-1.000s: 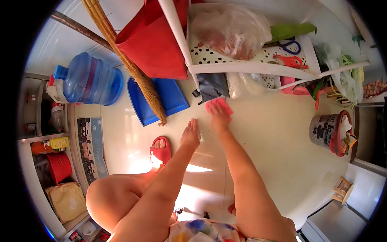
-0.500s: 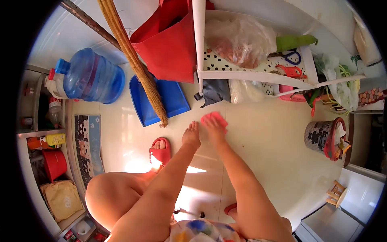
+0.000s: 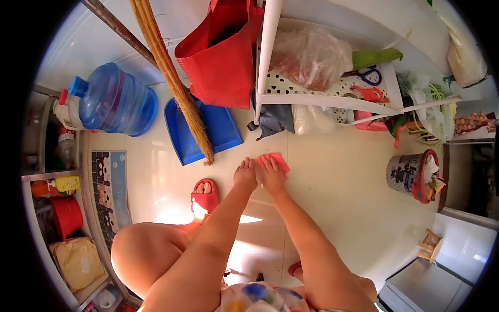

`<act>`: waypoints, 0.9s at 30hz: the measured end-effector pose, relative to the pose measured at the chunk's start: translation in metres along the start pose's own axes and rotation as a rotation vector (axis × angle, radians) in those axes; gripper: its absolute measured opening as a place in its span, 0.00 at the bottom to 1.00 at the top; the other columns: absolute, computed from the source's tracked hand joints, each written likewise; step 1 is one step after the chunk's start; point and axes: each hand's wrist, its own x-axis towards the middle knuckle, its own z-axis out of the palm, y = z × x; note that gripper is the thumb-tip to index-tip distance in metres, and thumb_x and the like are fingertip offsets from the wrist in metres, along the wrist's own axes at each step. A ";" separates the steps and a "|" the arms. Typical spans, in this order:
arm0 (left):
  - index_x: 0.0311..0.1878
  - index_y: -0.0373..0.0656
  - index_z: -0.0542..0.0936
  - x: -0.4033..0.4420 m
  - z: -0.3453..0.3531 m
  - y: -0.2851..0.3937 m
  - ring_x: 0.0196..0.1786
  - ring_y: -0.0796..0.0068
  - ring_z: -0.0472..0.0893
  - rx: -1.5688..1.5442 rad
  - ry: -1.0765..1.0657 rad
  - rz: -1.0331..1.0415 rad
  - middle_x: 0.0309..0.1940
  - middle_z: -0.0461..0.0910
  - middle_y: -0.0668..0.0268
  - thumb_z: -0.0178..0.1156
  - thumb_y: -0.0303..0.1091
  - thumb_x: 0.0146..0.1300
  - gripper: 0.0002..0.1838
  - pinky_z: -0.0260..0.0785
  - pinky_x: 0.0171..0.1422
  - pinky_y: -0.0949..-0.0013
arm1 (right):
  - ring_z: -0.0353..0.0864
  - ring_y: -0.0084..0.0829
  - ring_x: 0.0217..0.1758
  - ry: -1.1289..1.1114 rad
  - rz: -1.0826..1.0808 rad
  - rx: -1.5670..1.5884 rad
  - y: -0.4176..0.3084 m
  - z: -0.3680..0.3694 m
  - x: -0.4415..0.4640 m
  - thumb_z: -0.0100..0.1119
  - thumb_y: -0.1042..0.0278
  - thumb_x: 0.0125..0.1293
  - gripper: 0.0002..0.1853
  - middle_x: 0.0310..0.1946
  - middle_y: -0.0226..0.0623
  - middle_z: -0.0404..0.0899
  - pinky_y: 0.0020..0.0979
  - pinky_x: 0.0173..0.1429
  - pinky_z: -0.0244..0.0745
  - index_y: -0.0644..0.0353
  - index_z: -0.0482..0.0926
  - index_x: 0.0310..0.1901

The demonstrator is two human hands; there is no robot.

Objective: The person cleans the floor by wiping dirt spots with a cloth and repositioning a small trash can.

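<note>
My right hand (image 3: 272, 176) lies over a pink cloth (image 3: 281, 161) on the tiled floor, its fingers stretched flat across the left part of the cloth. Close beside it, my left hand (image 3: 245, 176) is down at the floor with its fingers extended and nothing visible in them. Both arms reach forward between my knees. Beyond my left hand is a blue dustpan (image 3: 179, 138), with a straw broom (image 3: 200, 130) leaning over it. A red slipper (image 3: 206, 199) on my foot is to the left of my left forearm.
Ahead stands a white rack (image 3: 327, 103) holding bagged goods, beside a red bag (image 3: 223, 67). A large blue water bottle (image 3: 122, 101) and a mat (image 3: 110, 187) are at left. To the right are a waste bin (image 3: 408, 174) and a small wooden stool (image 3: 429, 245).
My right hand has shifted slightly left and back towards me, closer to my left hand, and the cloth has moved a little with it. The whole view has also shifted slightly.
</note>
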 end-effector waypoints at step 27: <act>0.70 0.40 0.53 -0.006 -0.008 0.001 0.73 0.65 0.54 0.096 -0.080 0.012 0.72 0.50 0.57 0.58 0.28 0.53 0.40 0.51 0.73 0.66 | 0.60 0.41 0.68 0.100 0.153 -0.054 -0.009 0.012 0.024 0.49 0.71 0.59 0.25 0.65 0.30 0.63 0.44 0.67 0.60 0.58 0.68 0.61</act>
